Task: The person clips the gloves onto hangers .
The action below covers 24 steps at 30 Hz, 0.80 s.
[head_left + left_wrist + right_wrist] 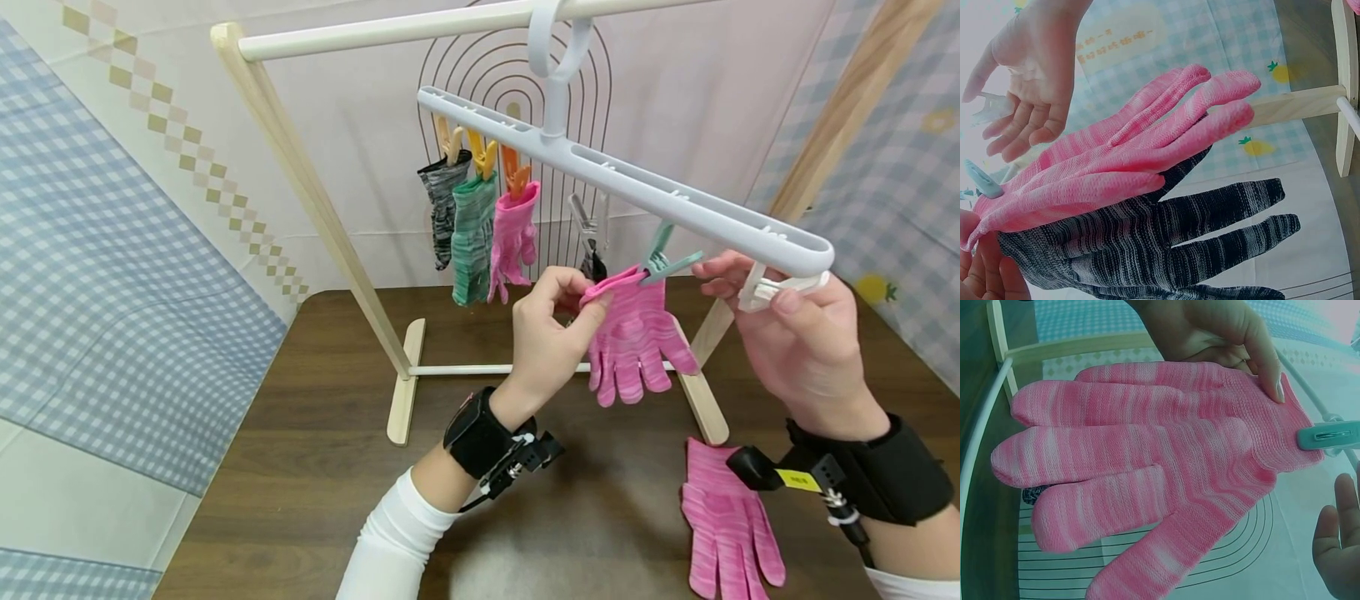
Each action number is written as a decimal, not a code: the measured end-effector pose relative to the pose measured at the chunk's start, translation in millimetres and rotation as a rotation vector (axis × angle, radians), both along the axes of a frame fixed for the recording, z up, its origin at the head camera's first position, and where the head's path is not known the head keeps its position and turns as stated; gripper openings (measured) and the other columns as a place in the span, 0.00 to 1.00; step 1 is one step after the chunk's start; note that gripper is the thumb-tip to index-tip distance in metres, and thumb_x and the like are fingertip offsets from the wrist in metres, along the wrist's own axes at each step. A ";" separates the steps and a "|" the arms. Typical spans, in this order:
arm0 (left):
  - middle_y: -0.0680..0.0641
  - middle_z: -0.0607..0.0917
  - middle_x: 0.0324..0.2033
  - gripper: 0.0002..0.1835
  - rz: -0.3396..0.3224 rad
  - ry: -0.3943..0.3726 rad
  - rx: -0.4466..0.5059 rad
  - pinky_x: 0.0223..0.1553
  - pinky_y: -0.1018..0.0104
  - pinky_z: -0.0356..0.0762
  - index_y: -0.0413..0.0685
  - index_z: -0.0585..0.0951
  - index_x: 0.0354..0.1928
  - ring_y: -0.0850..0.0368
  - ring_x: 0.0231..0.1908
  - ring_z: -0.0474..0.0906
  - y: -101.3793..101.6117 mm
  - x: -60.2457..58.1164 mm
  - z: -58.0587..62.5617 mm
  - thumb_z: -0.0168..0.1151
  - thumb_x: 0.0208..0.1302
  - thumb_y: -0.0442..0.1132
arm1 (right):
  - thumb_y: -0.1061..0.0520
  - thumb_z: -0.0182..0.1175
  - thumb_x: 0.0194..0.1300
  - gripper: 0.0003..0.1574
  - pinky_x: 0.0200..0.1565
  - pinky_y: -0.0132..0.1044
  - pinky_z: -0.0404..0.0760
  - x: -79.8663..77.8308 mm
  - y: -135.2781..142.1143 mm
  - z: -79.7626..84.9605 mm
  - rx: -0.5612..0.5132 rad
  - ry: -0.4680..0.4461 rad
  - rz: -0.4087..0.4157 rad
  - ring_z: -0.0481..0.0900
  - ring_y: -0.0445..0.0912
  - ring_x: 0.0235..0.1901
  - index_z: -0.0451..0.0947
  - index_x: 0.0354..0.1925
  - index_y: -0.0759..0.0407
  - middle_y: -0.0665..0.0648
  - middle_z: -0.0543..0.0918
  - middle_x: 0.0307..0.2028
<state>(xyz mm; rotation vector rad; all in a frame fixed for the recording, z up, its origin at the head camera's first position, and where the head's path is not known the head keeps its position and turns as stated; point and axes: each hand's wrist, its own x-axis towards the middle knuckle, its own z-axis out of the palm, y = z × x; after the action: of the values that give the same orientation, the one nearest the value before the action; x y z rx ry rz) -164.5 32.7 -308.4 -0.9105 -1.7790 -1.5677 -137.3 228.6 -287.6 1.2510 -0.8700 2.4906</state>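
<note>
My left hand [551, 333] pinches the cuff of a pink glove [633, 342], which hangs fingers down. A green clothespin [662, 260] on the grey hanger [637, 187] grips the other side of that cuff. My right hand [806, 333] is beside the green clothespin, its fingers loosely extended. A white clothespin [765, 292] at the hanger's near end lies against the right thumb; a firm grip on it does not show. Behind the pink glove hangs a black-and-grey glove [1129, 250], mostly hidden in the head view, below a grey clothespin [588, 221].
Farther along the hanger, clothespins hold a black-grey glove [446, 200], a green glove [474, 242] and a pink glove [514, 233]. Another pink glove [727, 517] lies on the brown table [315, 500]. A wooden rack [307, 192] with a white rod [390, 32] carries the hanger.
</note>
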 end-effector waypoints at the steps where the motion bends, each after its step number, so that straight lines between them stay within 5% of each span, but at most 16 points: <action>1: 0.44 0.77 0.25 0.07 -0.001 0.001 0.001 0.27 0.70 0.74 0.40 0.71 0.32 0.61 0.26 0.73 0.0 -0.1 -0.1 0.59 0.56 0.33 | 0.75 0.51 0.52 0.24 0.47 0.46 0.72 -0.1 0.2 -0.4 0.000 0.002 0.000 0.73 0.63 0.44 0.62 0.48 0.86 0.78 0.75 0.40; 15: 0.44 0.77 0.25 0.07 -0.001 0.003 0.005 0.27 0.70 0.74 0.40 0.71 0.32 0.61 0.26 0.73 -0.3 0.3 -0.3 0.59 0.56 0.33 | 0.75 0.48 0.54 0.17 0.49 0.45 0.72 2.6 1.5 -3.1 0.010 0.027 0.027 0.74 0.64 0.42 0.65 0.43 0.86 0.77 0.76 0.39; 24: 0.45 0.76 0.24 0.08 0.005 0.008 0.005 0.28 0.70 0.74 0.40 0.71 0.32 0.61 0.25 0.72 -0.8 -0.2 0.0 0.60 0.56 0.33 | 0.77 0.39 0.59 0.16 0.54 0.45 0.70 3.7 10.9 -20.7 0.073 0.026 0.045 0.72 0.64 0.46 0.62 0.46 0.86 0.75 0.76 0.40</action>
<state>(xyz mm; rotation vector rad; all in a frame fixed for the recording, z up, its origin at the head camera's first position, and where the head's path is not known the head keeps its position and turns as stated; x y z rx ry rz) -164.7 31.8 -308.5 -0.9081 -1.7695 -1.5623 -133.6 239.4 -308.3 1.3378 -0.9451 2.4915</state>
